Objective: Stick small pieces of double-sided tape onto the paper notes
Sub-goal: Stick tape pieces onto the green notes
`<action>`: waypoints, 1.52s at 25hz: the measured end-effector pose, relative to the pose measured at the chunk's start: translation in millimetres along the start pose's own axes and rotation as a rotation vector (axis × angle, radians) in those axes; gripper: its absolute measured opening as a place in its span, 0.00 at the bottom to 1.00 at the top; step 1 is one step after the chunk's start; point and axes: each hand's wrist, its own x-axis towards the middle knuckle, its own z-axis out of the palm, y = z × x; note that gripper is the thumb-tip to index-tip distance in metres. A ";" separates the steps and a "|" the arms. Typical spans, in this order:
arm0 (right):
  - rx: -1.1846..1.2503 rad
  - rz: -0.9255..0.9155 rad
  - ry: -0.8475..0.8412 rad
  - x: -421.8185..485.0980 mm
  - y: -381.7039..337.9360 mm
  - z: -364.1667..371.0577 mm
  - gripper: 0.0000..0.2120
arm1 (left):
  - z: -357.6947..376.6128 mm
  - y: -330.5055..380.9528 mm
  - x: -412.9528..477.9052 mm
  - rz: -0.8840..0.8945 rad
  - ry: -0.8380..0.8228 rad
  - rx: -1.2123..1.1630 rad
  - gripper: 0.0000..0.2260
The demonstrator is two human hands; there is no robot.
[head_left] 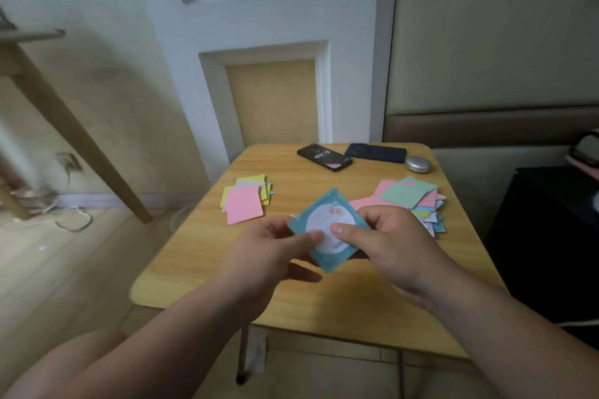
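Both hands: left hand [269, 248] and right hand [385, 243] are pinching a teal tape packet [327, 230] between them above the table [201, 256]; notes [244, 201] are lying beyond.

Tape packet [325, 220] between left hand [269, 253] and right hand [389, 246], above table [324, 301]

The square teal packet [325, 220] carries a white round centre with small orange marks. The left stack of square paper notes [244, 206] shows pink over yellow, grey and blue; the right pile of paper notes [409, 193] shows mint green over pink, blue, yellow. The wooden table [201, 256] is honey-yellow, grained.
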 end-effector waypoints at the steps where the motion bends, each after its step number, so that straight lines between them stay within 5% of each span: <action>1: -0.056 -0.041 0.020 -4.9 -4.9 -3.7 0.07 | -0.1 5.1 -4.0 -0.041 -0.063 0.069 0.08; 5: -0.234 -0.157 0.046 -16.6 -27.6 -8.0 0.05 | -3.3 22.3 -7.2 -0.154 -0.175 0.237 0.13; 11: -0.180 -0.135 -0.004 3.0 -43.3 5.8 0.10 | -16.3 17.1 13.8 -0.061 -0.111 -0.004 0.15; 15: -0.188 -0.150 0.063 20.8 -36.6 7.6 0.12 | -24.3 18.1 38.8 -0.011 -0.215 0.014 0.16; 21: -0.039 0.022 -0.042 42.5 1.8 0.1 0.34 | -19.4 1.9 75.6 0.041 -0.218 0.219 0.08; 24: -0.051 0.102 -0.036 52.5 23.7 -9.2 0.14 | -10.0 -12.2 88.0 -0.055 -0.301 0.223 0.10; 31: -0.081 0.221 -0.220 60.5 31.7 -16.7 0.19 | -4.8 -28.3 95.3 -0.089 -0.230 0.159 0.14; 35: -0.087 0.254 -0.149 57.6 36.1 -12.0 0.32 | -4.2 -33.6 90.7 -0.137 -0.240 0.113 0.14; 38: -0.099 0.116 -0.029 61.2 34.5 -5.1 0.23 | -7.0 -27.8 88.3 -0.163 -0.232 0.107 0.18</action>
